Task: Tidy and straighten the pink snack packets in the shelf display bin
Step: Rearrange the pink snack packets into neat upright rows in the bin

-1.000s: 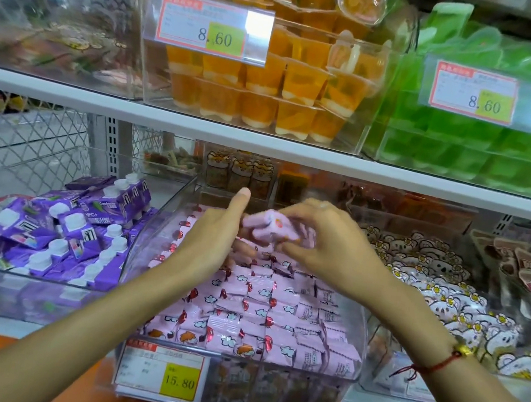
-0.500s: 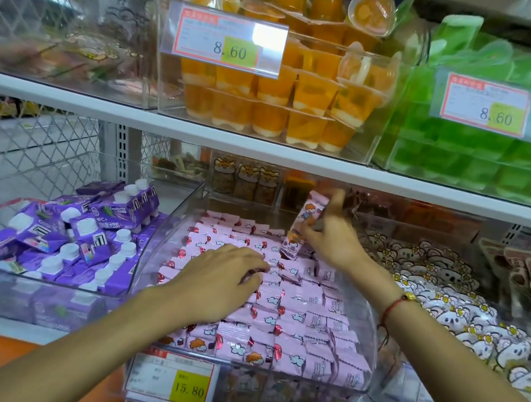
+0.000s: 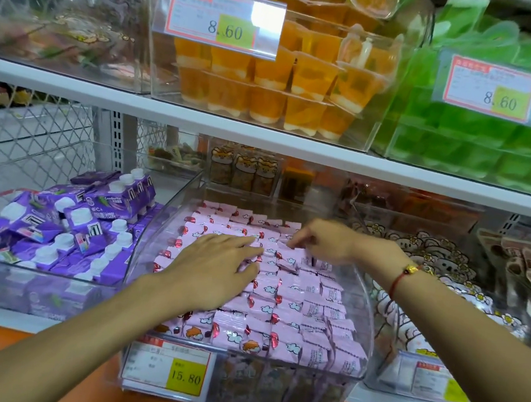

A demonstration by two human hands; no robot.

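Observation:
Several pink snack packets (image 3: 293, 304) lie in rows in a clear plastic display bin (image 3: 361, 365) on the lower shelf. My left hand (image 3: 215, 270) lies flat, palm down, on the packets in the middle of the bin, fingers spread toward the right. My right hand (image 3: 322, 242) reaches in at the back right of the bin, fingers curled down onto the packets there; whether it pinches one cannot be told. A red string bracelet sits on my right wrist.
A bin of purple drink pouches (image 3: 70, 230) stands to the left and a bin of cartoon-print packets (image 3: 439, 266) to the right. The white shelf edge (image 3: 263, 139) overhangs above, carrying orange jelly cups (image 3: 285, 83) and green packs (image 3: 478, 133). A 15.80 price tag (image 3: 167, 369) fronts the bin.
My right hand has lowered the raised packet into the back of the bin. My left hand has slid slightly rightward and flattened on the packets. The camera has moved closer.

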